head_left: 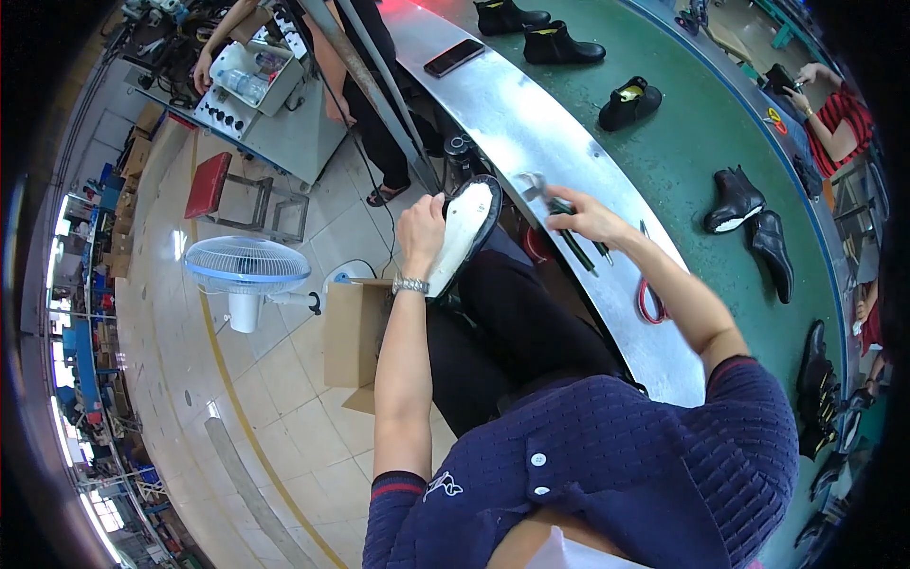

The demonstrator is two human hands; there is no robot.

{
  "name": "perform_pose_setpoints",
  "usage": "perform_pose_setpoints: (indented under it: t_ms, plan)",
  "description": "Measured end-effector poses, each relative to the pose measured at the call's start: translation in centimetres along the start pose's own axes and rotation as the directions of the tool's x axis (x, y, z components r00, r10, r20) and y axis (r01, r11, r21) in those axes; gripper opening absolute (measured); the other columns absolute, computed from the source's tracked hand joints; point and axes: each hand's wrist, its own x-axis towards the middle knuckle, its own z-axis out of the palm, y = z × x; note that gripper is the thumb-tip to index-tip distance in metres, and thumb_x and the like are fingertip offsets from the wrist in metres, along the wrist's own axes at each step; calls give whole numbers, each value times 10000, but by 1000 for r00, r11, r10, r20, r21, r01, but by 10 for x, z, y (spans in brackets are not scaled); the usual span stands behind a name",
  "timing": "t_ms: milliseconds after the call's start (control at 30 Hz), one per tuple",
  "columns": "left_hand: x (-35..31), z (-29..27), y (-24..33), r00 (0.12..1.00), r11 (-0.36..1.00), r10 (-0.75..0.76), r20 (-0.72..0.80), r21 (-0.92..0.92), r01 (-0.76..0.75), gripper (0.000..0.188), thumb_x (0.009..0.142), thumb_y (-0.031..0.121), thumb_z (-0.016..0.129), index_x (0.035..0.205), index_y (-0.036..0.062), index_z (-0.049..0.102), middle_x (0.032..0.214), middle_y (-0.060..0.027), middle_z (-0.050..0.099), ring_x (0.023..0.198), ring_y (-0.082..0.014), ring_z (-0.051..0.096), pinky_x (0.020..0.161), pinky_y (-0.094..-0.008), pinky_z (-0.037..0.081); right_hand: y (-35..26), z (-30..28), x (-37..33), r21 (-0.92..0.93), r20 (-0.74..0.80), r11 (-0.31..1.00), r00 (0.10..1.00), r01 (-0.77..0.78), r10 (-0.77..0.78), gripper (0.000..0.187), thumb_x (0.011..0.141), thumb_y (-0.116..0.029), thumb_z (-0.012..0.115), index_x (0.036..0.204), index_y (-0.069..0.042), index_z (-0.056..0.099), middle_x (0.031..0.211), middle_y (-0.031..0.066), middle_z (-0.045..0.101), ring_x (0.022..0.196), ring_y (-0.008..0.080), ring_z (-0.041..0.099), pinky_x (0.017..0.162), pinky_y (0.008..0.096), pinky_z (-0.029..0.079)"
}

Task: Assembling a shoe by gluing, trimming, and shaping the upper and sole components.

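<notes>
1. This is a workshop, seemingly a shoe factory floor.
2. Black shoes and boots are spread along a long green table, some in pairs.
3. The left hand grips a dark shoe with a pale bottom, and the right hand has a metal-headed tool.
4. A metal ledge edges the table, and a person in a red striped top works across it, near orange-handled scissors.
5. A side bench carries black knobs.
6. The tiled floor has a yellow line, a fan, a worn red stool and a cardboard box.
7. Crowded shelves run along the left.
</notes>
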Motion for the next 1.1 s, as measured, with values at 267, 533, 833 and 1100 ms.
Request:
perform_pose_setpoints:
  t_ms: [267,533,833,1100]
  plan:
    - [-55,-21,25,971,967,127,202,-245,-75,878,682,332,822,1309,-134,423,1057,-240,642,969,-367,621,876,-407,478,-118,29,50,-421,628,901,749,99,211,643,876,-62,602,1463,-126,346,835,41,661,789,135,620,649,263,467]
    - [-83,-3,54,998,989,-70,7,-130,70,921,620,110,840,1370,-88,344,1228,-221,549,1191,-343,487,1045,-418,334,-71,42,24,-485,472,793,874,368,-117,567,916,-160,541,1421,-65,300,758,202,618,686,310,645,615,433,519]
    - [-97,14,39,980,989,147,-134,0,-148,741,731,181,754,1325,-87,401,1275,-243,509,1201,-368,468,1047,-449,354,-101,33,14,-683,485,540,858,491,-168,583,888,-188,587,1405,-80,338,770,237,640,739,422,637,648,487,496]
    - [-96,21,34,950,932,294,-103,254,-261,662,833,266,652,1309,-123,407,1287,-298,473,1173,-423,468,1048,-486,355,-104,52,30,-746,381,469,881,473,-281,611,940,-277,527,1473,-205,238,700,215,646,628,385,657,635,478,513]
